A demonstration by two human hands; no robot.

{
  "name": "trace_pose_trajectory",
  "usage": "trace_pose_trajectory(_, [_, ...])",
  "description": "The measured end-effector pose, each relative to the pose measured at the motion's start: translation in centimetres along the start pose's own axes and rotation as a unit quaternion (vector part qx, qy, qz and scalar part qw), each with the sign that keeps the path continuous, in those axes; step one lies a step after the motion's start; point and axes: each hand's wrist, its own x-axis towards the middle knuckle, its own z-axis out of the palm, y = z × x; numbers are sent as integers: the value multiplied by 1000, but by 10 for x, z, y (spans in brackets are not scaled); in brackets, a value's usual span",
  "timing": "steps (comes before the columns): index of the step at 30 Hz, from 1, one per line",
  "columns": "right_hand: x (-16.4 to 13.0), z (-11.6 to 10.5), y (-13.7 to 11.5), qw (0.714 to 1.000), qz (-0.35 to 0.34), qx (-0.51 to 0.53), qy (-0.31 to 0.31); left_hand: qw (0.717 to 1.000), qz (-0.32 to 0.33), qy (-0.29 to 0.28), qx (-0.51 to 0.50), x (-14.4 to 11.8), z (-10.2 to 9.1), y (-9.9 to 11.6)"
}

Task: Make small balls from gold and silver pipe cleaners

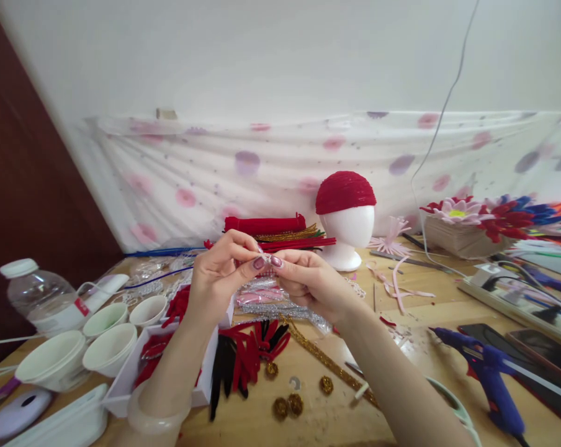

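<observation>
My left hand [219, 273] and my right hand [311, 279] meet above the middle of the table, thumbs and fingertips pinched together. Between them is a small pale, shiny piece [266, 256], too small and too covered to name. Below my hands lie clear packets of silver and pink pipe cleaners [266, 297]. Nearer the table's front are red and black fuzzy strips [250, 357] and several gold tinsel balls [295, 404]. A gold tinsel pipe cleaner [324, 357] runs slantwise under my right forearm.
Behind my hands stands a white foam head [348, 233] with a red cap [345, 192]. Paper cups [52, 360], a plastic bottle [43, 295] and a white box [122, 379] crowd the left. A blue glue gun [488, 372], power strip [508, 292] and fuzzy flowers [457, 214] are at right.
</observation>
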Motion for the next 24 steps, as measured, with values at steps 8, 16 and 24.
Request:
trace_pose_trajectory(8, [7, 5, 8, 998, 2, 63, 30, 989, 15, 142, 34, -12, 19, -21])
trace_pose_trajectory(16, [4, -2, 3, 996, 29, 86, -8, 981, 84, 134, 110, -11, 16, -13])
trace_pose_trajectory(24, [6, 2, 6, 988, 35, 152, -8, 983, 69, 160, 63, -18, 29, -24])
